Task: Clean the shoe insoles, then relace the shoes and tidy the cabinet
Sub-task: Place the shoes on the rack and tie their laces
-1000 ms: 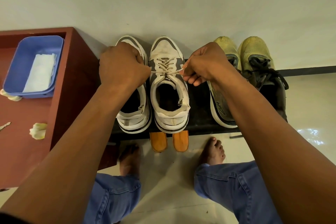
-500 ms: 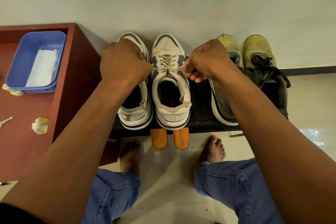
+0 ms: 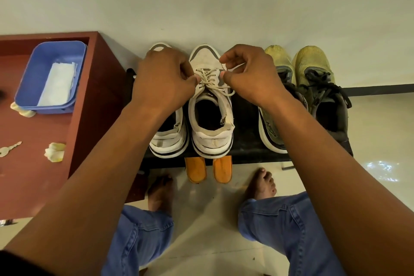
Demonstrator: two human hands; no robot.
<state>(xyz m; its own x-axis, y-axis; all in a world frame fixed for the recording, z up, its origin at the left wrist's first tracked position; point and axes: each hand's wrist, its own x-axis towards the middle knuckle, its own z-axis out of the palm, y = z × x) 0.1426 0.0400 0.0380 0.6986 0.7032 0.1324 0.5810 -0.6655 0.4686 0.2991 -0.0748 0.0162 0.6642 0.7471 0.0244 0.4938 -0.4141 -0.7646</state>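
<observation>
- Cream lace crosses the tongue of the right white shoe, which stands toe to the wall on the black shelf, probably so its eyelets face the person.
- The left hand pinches one lace end beside the eyelets; the right hand pinches the other, looped above, likely for tying.
- Orange insoles poke out below the shelf.

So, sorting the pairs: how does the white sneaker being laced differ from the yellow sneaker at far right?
The white sneaker has cream laces, pinched by the left hand and right hand; the yellow sneaker has black laces, untouched. White has grey toe trim; yellow is dark at the collar. Both stand toes toward the wall.
</observation>
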